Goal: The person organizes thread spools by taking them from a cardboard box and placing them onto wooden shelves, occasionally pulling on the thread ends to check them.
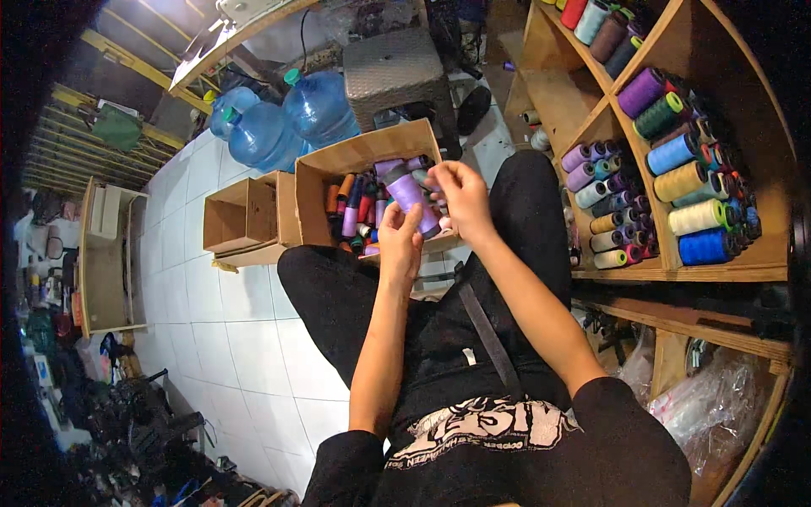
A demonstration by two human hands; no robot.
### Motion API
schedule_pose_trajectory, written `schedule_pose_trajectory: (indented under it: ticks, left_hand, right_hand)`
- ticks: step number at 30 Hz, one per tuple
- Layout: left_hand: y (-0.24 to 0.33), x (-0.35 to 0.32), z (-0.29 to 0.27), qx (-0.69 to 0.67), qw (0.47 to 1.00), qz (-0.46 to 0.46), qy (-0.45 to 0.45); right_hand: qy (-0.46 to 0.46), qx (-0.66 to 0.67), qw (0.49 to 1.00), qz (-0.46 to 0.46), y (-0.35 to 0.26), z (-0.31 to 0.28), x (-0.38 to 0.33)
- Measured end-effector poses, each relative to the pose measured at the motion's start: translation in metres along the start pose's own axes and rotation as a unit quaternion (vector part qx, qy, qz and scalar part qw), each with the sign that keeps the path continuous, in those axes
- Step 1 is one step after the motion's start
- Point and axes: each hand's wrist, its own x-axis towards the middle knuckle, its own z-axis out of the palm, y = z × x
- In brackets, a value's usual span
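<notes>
My left hand (pixel 399 243) is closed round the lower part of a light purple thread spool (pixel 405 191), which tilts over the open cardboard box (pixel 309 207). To the right of the spool my right hand (pixel 463 201) is raised, its thumb and fingertips pinched together. Whatever is between those fingertips is too small to make out. Below both hands the box holds many thread spools, among them a purple one (pixel 350 221) and orange, red and dark blue ones, lying and standing jumbled. My hands hide the box's near right part.
Left of the box stands a smaller cardboard box (pixel 241 211). Blue water jugs (pixel 266 139) and a grey stool (pixel 393 72) are beyond. At the right, a wooden shelf (pixel 610 101) holds stacked spools in its compartments. A wooden case (pixel 110 270) stands far left on the tiles.
</notes>
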Motion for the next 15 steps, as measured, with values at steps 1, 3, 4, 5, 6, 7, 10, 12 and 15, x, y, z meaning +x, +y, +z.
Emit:
schedule_pose_trajectory:
  ticks: [1,3,4,5,6,7,10,12,15]
  left_hand:
    - [0.001,0.001,0.001,-0.057,0.998,-0.015,-0.027]
    - [0.001,0.005,-0.003,-0.076,0.996,-0.013,-0.037]
    - [0.002,0.005,-0.006,-0.090,0.995,-0.014,-0.049]
    - [0.002,0.005,-0.008,-0.104,0.993,-0.015,-0.061]
    - [0.002,0.005,-0.010,-0.103,0.993,-0.004,-0.063]
    - [0.002,0.004,-0.010,-0.103,0.993,-0.004,-0.062]
    - [0.004,0.003,-0.007,-0.118,0.990,-0.013,-0.076]
    - [0.003,0.002,0.001,-0.113,0.991,-0.022,-0.068]
    - [-0.003,0.006,-0.016,-0.078,0.996,-0.008,-0.048]
  right_hand:
    - [0.014,0.058,0.998,-0.003,0.003,-0.007,0.007]
    - [0.071,0.023,0.989,-0.125,0.006,-0.017,0.019]
    - [0.115,-0.075,0.971,-0.194,0.009,-0.019,0.024]
    - [0.115,-0.075,0.972,-0.193,0.011,-0.026,0.025]
    - [0.105,-0.151,0.969,-0.167,0.012,-0.033,0.026]
    - [0.094,-0.225,0.960,-0.141,0.006,-0.034,0.025]
    - [0.036,-0.205,0.973,-0.096,-0.003,-0.030,0.017]
    - [-0.018,-0.130,0.981,-0.142,0.000,-0.024,0.011]
    - [-0.127,-0.172,0.969,-0.122,-0.006,-0.012,0.000]
